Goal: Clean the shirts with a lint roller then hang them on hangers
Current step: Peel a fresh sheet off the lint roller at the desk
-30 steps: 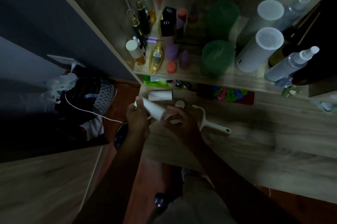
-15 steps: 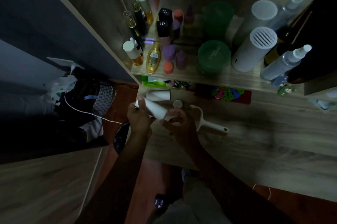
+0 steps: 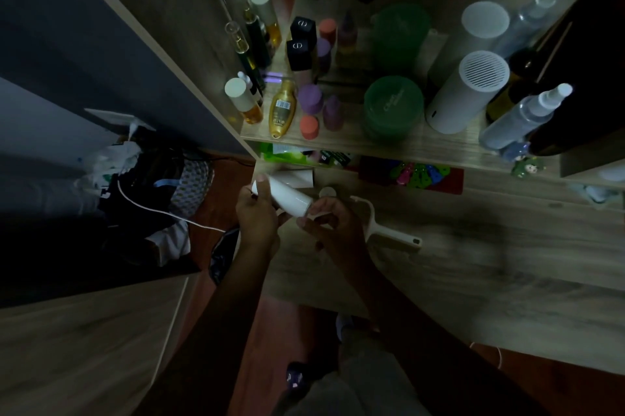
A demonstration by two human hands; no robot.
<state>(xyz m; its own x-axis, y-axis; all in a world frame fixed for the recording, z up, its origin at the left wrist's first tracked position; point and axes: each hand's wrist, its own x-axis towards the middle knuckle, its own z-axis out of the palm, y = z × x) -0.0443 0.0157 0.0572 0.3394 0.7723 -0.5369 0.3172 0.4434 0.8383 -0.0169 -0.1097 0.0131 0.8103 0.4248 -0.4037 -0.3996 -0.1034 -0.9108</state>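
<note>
Left hand (image 3: 257,216) and right hand (image 3: 338,229) curled, close.

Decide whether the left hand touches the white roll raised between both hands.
Touching. The head view shows the left hand gripping the white roll, thumb across its far end.

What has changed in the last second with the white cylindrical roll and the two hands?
Hardly anything. The left hand still grips the white cylindrical lint roll. The right hand still pinches its right end, its fingers shifted only slightly. The white plastic roller handle stays flat on the wooden table.
</note>
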